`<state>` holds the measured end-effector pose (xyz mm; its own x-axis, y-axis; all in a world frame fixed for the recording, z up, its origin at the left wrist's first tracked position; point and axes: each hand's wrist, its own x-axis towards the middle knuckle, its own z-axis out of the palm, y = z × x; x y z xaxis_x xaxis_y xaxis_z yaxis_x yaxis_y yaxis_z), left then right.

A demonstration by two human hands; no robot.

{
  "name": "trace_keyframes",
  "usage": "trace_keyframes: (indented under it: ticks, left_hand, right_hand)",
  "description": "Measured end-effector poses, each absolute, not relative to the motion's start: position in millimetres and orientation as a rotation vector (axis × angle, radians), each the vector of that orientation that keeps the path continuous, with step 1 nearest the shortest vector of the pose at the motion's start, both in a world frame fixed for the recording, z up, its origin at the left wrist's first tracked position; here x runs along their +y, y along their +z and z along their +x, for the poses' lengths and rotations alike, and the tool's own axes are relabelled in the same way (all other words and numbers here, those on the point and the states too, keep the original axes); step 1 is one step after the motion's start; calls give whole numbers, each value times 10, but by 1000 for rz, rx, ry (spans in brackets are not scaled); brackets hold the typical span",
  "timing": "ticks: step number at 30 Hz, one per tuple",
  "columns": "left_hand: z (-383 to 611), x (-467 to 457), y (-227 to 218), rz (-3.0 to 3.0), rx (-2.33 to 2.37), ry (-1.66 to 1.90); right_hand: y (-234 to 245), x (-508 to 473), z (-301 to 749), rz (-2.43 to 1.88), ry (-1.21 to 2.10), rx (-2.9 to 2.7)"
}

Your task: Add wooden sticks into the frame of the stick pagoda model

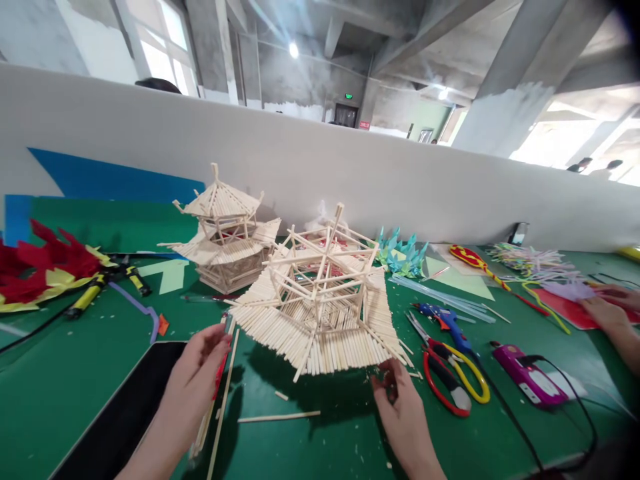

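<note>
In the middle stands a pagoda model (325, 350) built of thin wooden sticks, with a slatted flared roof and an open frame on top. My right hand (403, 407) is at its front right corner, fingers curled against the roof's lower edge. Left of the model, my left hand (193, 373) has thumb and fingers pinched together near the roof's left corner; what lies between them is hidden. Beside that hand is a clear packet of sticks (204, 427) with red on it. A loose stick (279, 417) lies in front of the model.
A finished-looking stick pagoda (225, 257) stands behind left. At right are red-and-yellow-handled pliers (453, 373), a blue glue gun (447, 320), glue sticks (440, 297) and a purple device (530, 377) with a cable. Another person's hand (607, 313) works at far right. Red felt-like pieces (47, 267) lie left.
</note>
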<state>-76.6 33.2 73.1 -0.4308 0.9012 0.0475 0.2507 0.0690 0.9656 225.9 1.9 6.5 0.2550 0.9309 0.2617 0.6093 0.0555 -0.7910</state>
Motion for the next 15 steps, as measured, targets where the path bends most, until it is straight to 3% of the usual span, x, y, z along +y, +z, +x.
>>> trace_keyframes:
  ticks: [8,15]
  left_hand:
    - [-597,755,369,1031,1318,1429]
    - [-587,821,232,964,1291,1397]
  right_hand:
    - [-89,403,1968,-1562,355,-1524]
    - [-259,459,2041,-1460,424,-1546]
